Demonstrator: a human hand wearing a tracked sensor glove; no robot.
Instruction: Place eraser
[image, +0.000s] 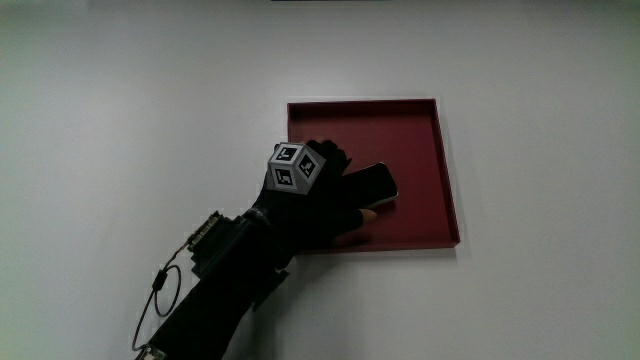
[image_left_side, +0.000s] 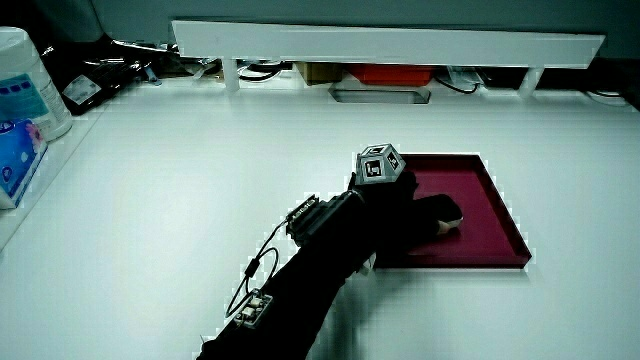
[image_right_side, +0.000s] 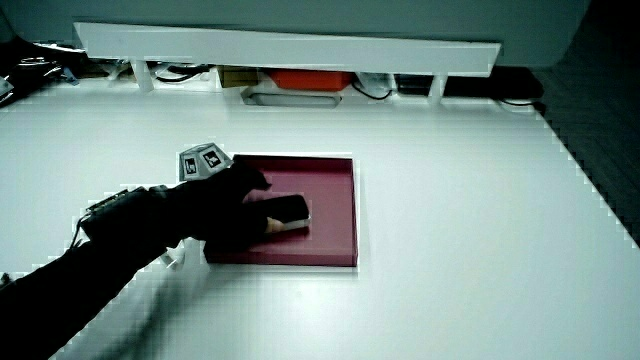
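We're looking down on a white surface (image: 120, 90) with a dark red square tray (image: 400, 115) on it, low-walled and shallow. The hand (image: 318, 200), in its black glove, reaches in over the tray's rim on the side nearest the person, and the patterned cube (image: 293, 166) sits up on its back. In the main view the fingers (image: 350, 215) curl around one end of a dark, rounded, oblong thing with a pale lower edge, which we take for the eraser (image: 372, 184). A bare fingertip shows just under it. So the hand is closed on the eraser, gripping its nearer end, while the other end pokes out toward the middle of the tray.

In a side view the eraser (image_right_side: 290, 211) lies low on the tray floor (image_right_side: 320, 180), dark on top with a lighter underside, and we can't quite tell whether it touches the floor or hangs just above it. The forearm (image_right_side: 110, 250) runs back from the tray toward the person across the surface. In a side view the hand (image_left_side: 410, 215) covers the eraser almost wholly, and only the thumb tip shows over the tray (image_left_side: 480, 200). A thin cable loop (image: 155, 300) hangs beside the forearm, fixed to a small box at the wrist (image: 205, 235).

A low white partition (image_left_side: 390, 42) stands at the surface's edge farthest from the person, and a pale tub (image_left_side: 25, 95) stands off the edge of the surface.
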